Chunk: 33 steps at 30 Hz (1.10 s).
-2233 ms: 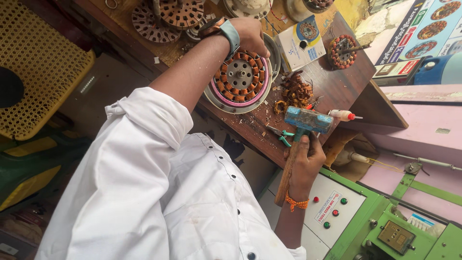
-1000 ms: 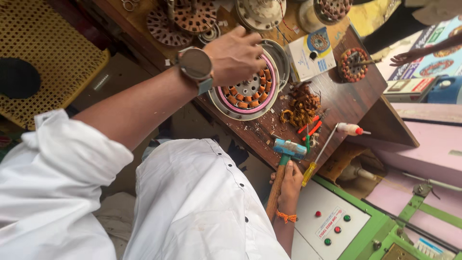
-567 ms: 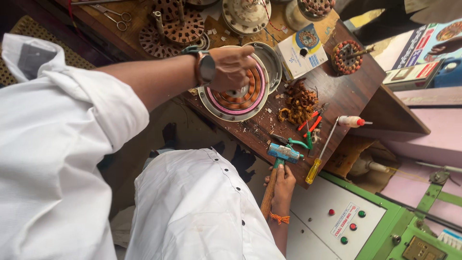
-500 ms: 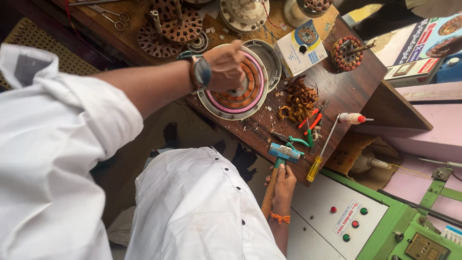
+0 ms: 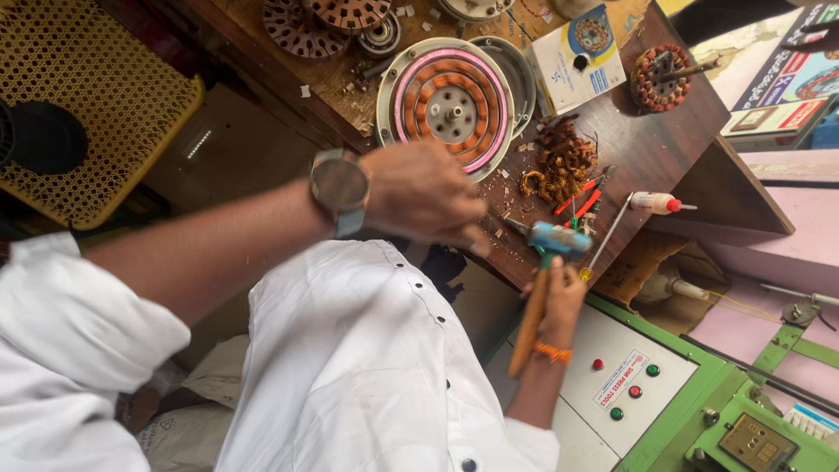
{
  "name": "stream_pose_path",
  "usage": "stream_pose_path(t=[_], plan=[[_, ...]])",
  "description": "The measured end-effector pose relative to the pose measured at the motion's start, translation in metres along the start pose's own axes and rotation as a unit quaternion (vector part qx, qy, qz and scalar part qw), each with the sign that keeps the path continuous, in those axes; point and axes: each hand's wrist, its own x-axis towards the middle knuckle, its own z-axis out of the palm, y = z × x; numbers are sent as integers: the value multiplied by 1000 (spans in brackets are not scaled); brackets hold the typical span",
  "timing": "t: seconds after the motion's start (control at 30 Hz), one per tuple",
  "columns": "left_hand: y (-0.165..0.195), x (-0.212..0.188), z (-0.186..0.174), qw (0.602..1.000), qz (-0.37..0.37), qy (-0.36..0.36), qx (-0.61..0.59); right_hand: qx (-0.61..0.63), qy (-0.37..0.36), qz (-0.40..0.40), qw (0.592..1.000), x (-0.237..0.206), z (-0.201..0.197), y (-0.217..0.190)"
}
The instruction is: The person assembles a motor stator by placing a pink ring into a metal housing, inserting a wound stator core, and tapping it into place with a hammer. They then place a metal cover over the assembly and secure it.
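A ceiling-fan stator [image 5: 450, 92] with copper coils and a pink ring lies in its round metal housing on the brown wooden bench [image 5: 664, 149]. My left hand [image 5: 424, 192], a watch on its wrist, hovers blurred over the bench's near edge below the stator, fingers curled; I cannot see anything in it. My right hand [image 5: 564, 293], with an orange thread on the wrist, grips the wooden handle of a blue-headed hammer [image 5: 559, 238]. The hammer's head sits at the bench edge, just right of my left fingers.
Scrap copper wire [image 5: 559, 166], red-handled pliers [image 5: 581, 197], a thin screwdriver [image 5: 603, 236] and a white bottle with a red cap [image 5: 654, 202] lie by the hammer. Another small stator [image 5: 662, 77] and a booklet [image 5: 577, 48] sit farther back. A green control panel [image 5: 625, 385] stands lower right, a yellow perforated seat [image 5: 96, 96] left.
My left hand has come off the stator and moved down toward the bench edge near the hammer head. The stator now lies uncovered. My right hand keeps holding the hammer.
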Motion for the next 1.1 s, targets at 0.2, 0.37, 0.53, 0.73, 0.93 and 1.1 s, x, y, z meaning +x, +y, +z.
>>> stream_pose_path(t=[0.2, 0.37, 0.53, 0.73, 0.93, 1.1], plan=[[34, -34, 46, 978, -20, 204, -32, 17, 1, -7, 1000, 102, -55, -22], [40, -33, 75, 968, -73, 240, -12, 142, -77, 66, 985, 196, -58, -57], [40, -62, 90, 951, -160, 261, 38, 170, -77, 126, 974, 231, -33, -79], [24, -113, 125, 925, -353, 121, 67, 51, -65, 59, 995, 240, -32, -89], [-17, -175, 176, 797, -592, -94, -78, -142, 65, -130, 979, 167, -44, -49], [-60, -163, 196, 788, -504, -352, -25, -129, 62, -254, 956, 66, -17, -37]])
